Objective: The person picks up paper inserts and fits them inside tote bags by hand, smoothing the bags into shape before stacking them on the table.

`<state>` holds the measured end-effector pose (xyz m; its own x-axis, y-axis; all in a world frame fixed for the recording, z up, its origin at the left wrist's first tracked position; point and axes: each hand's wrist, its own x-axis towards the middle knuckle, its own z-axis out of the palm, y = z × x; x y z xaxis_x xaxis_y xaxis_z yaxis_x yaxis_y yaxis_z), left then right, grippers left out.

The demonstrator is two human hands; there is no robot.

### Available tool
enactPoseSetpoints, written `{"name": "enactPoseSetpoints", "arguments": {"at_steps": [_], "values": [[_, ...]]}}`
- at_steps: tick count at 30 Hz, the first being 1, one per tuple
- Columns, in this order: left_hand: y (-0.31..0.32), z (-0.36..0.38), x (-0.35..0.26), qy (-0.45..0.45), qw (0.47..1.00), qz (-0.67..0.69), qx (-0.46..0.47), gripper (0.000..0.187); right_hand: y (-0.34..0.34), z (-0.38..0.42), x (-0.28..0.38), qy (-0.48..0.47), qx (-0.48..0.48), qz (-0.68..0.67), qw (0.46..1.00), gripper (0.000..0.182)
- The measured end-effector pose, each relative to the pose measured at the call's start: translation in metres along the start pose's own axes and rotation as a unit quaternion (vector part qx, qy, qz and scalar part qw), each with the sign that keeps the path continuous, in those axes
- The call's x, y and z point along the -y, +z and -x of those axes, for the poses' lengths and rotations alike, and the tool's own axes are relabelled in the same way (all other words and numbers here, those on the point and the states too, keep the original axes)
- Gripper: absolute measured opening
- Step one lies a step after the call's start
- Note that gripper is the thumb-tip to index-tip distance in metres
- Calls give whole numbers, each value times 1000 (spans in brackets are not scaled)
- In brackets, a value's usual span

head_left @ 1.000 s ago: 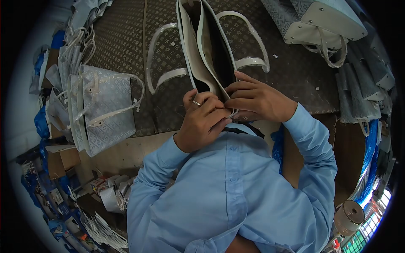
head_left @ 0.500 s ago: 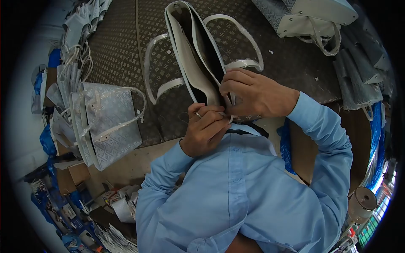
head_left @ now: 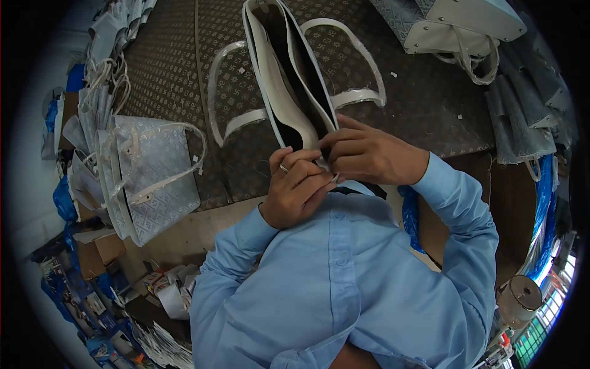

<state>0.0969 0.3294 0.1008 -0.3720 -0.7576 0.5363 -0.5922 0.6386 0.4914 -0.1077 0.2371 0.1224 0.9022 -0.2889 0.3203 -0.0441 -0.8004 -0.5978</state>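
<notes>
A pale handbag stands with its open top toward me, showing a cream and dark inside. Its two plastic-wrapped handles spread out to either side. My left hand, with a ring on one finger, is closed on the handbag's near end. My right hand pinches the same end from the right, its fingertips close to those of the left. The small part between the fingertips is mostly hidden by them.
Grey patterned handbags stand at the table's left edge. White and grey bags lie at the far right, with grey bag pieces beside them. Small white scraps dot the dark patterned table.
My right hand has shifted slightly down, its fingers closing more tightly at the handbag's near end. The left hand keeps its hold. The view has shifted a little.
</notes>
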Motion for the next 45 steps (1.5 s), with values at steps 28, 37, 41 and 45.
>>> {"name": "enactPoseSetpoints", "arguments": {"at_steps": [28, 37, 41, 45], "values": [[-37, -10, 50, 62, 995, 16, 71, 22, 67, -8, 30, 86, -235, 112, 962, 29], [-57, -26, 43, 54, 990, -22, 131, 23, 50, -28, 54, 184, -137, 132, 964, 28], [-69, -41, 42, 28, 983, -14, 182, 15, 56, -33, 59, 229, -94, 165, 955, 28], [-78, -69, 31, -8, 966, -69, 250, 9, 64, -29, 51, 195, -147, 149, 958, 26]]}}
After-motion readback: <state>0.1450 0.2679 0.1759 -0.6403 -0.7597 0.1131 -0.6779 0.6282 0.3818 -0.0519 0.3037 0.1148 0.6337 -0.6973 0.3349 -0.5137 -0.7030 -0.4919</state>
